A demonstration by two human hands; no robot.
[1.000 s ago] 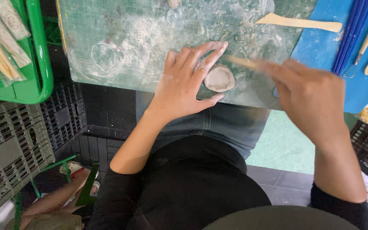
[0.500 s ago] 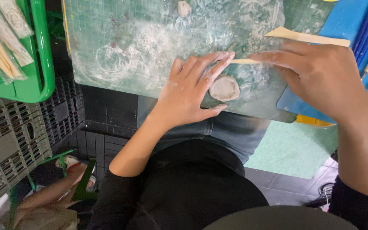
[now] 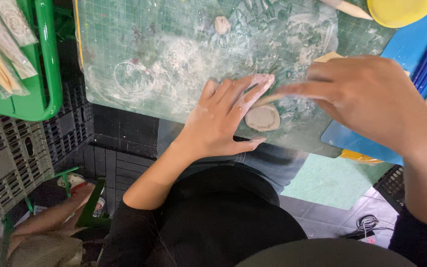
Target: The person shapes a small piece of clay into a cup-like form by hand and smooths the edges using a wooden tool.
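- Clay disc (image 3: 262,117), small, round, pale grey, lay flat on the green cutting mat (image 3: 139,44) near its front edge.
- Left hand (image 3: 222,120) rested flat and spread on the mat, fingers dusted white; the disc sat in the gap between forefinger and thumb, just beside both. It gripped nothing.
- Right hand (image 3: 371,96) was closed around a wooden modelling tool (image 3: 267,99), whose tip reached over to the disc's upper edge by the left fingertips.
- The mat, smeared with white clay residue, lay on the counter; a small clay lump (image 3: 222,24) sat farther back.
- Blue board (image 3: 416,44) lay to the right, yellow dish (image 3: 396,12) behind it, green tray (image 3: 35,99) to the left.
- Dark tiled floor below.
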